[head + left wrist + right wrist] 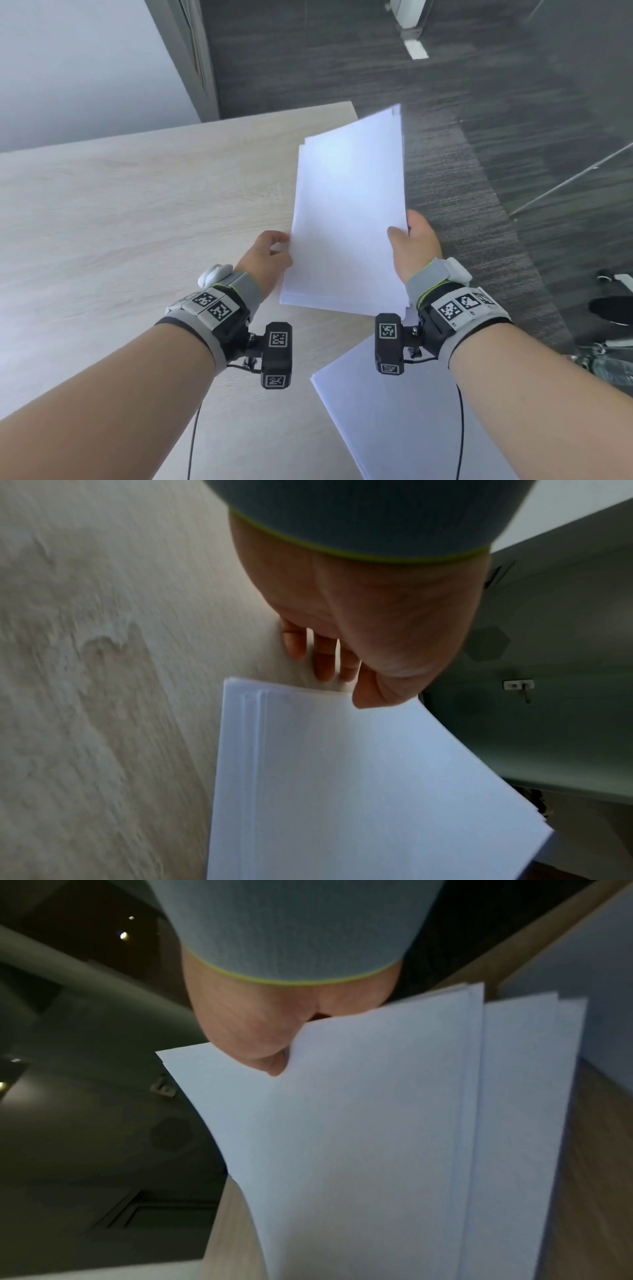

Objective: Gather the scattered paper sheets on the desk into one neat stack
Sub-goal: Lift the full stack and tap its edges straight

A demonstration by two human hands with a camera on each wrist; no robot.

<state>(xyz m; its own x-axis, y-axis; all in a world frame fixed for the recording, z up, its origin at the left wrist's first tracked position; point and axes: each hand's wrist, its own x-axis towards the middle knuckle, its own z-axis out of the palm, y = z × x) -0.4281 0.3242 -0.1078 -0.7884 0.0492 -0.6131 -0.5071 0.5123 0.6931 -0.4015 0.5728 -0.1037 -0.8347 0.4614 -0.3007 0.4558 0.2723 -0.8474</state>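
A stack of white paper sheets (349, 212) is held up over the right end of the pale wooden desk (137, 205), its edges slightly stepped. My right hand (411, 240) grips its right edge with the thumb on top; the right wrist view shows that thumb (260, 1053) pressed on the stack (359, 1137). My left hand (270, 250) is at the left edge, and in the left wrist view its thumb (377, 693) lies on the corner of the stack (342, 777) while the other fingers (323, 658) hang beyond it. More white sheets (394, 421) lie on the desk below my right wrist.
The desk's right edge drops to dark grey carpet (479, 154). A glass partition (582, 178) stands at the right. A grey wall panel (191, 61) rises behind the desk's far corner. Bare desk surface stretches to the left.
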